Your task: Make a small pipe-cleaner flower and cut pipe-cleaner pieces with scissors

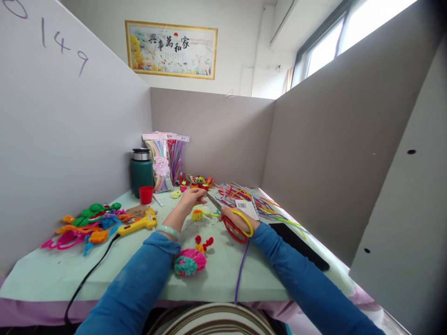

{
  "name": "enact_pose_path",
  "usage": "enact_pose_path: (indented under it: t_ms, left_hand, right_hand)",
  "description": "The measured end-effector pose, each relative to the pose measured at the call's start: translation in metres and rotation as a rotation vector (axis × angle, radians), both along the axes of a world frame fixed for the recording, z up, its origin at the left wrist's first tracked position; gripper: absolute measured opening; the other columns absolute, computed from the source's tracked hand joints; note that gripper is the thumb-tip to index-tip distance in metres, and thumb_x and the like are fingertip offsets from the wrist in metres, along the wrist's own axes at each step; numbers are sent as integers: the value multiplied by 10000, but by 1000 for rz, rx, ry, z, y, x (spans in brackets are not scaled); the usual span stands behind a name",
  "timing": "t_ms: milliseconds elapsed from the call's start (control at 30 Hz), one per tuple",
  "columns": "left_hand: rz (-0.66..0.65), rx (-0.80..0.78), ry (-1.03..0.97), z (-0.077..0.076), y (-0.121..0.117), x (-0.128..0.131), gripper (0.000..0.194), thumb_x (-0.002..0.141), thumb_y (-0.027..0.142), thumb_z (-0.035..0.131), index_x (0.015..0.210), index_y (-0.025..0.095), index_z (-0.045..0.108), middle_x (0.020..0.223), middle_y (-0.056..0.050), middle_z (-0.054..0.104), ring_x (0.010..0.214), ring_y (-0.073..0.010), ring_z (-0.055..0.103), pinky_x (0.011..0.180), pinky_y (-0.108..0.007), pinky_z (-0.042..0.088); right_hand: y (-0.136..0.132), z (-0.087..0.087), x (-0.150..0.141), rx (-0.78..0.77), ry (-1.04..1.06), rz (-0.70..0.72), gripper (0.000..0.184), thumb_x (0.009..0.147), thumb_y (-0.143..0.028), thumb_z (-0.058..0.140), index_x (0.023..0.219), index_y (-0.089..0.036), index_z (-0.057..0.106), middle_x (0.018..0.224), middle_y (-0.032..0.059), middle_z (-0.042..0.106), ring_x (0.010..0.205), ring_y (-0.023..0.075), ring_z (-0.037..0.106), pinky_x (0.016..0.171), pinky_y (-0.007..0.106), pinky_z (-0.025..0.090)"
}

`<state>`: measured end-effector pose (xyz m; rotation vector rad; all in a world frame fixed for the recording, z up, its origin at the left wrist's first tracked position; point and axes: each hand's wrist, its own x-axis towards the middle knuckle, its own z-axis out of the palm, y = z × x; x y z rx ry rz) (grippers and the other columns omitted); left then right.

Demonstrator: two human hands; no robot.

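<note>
My right hand (226, 215) grips a pair of scissors (213, 201) with red and yellow handles, its blades pointing up and left. The blade tips reach the fingers of my left hand (191, 197), which is closed in a pinch; what it holds is too small to make out. A purple pipe cleaner (241, 270) runs from below the scissors' handles toward the table's front edge. Beneath my hands stands a small yellow and orange fuzzy piece (197, 214). Nearer me lies a pink and teal pipe-cleaner figure (190, 261) with red pompoms.
At left are a yellow glue gun (138, 227) with a black cord, coloured pipe-cleaner pieces (96, 218), a red cup (146, 194) and a green bottle (142, 172). Loose pipe cleaners (258, 200) and a black flat object (298, 245) lie right. Grey partitions (213, 130) enclose the table.
</note>
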<state>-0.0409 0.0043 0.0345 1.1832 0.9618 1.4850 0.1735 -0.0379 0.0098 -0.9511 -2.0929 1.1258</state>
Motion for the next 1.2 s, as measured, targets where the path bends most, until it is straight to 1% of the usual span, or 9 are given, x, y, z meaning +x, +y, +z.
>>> enact_pose_path:
  t_ms: [100,233,300,400,533,667,900,1000,1200]
  left_hand:
    - [-6,5,8,0,-1,0,118,713,162,719,675,85,639,532,-5,568,416,-67,502,619,-323,573]
    - [-12,-1,-10,-2,2,0,140,703,186,737,687,87,639,532,4,562,401,-57,489,603,-309,573]
    - [-32,-4,-41,-3,3,0,146,711,200,735,717,86,644,573,-4,585,408,-55,500,594,-297,571]
    - [-89,-24,-96,-3,3,4,164,748,233,709,757,85,639,678,-45,640,441,-68,543,587,-293,568]
    - [-134,-43,-99,-3,1,9,192,757,261,709,773,86,631,745,-79,668,475,-85,581,598,-286,563]
    - [-113,-39,-95,-3,-1,10,158,763,234,699,767,94,624,734,-63,666,472,-84,586,612,-284,561]
    - [-104,-43,-101,-3,0,8,140,790,221,659,761,98,599,692,-51,649,450,-95,584,569,-280,550]
    - [-84,-44,-64,-2,-1,8,146,810,241,629,780,104,589,680,-48,648,443,-98,584,554,-273,540]
    - [1,-29,92,1,-5,8,175,814,309,605,820,138,569,663,-36,648,418,-97,566,526,-265,518]
  right_hand:
    - [-1,2,1,-26,0,1,638,877,-683,270,863,-141,605,428,-56,456,293,64,386,324,179,313]
    - [-3,4,1,-10,0,-2,637,879,-678,270,839,-139,607,413,-55,446,291,64,379,324,176,307]
    - [-3,4,1,15,2,-1,636,887,-666,262,832,-137,611,388,-54,433,289,67,369,332,178,305]
    - [-2,3,0,38,41,-26,632,894,-658,249,828,-140,606,369,-59,411,290,68,359,341,179,293]
    - [-2,4,-2,53,76,-78,602,896,-651,259,828,-153,591,381,-66,401,290,70,342,338,190,272]
    - [-6,8,-3,106,36,-87,579,905,-634,265,803,-160,580,385,-64,400,296,73,341,352,203,274]
    - [-9,13,-2,172,-12,-103,560,905,-630,281,774,-172,576,382,-56,397,318,84,346,380,221,288]
    - [-7,9,-2,134,-4,-78,603,897,-656,254,781,-166,586,364,-54,401,312,82,358,388,210,316]
    - [2,-2,-3,-55,26,-46,686,852,-732,214,873,-163,596,415,-50,446,301,83,386,328,197,316]
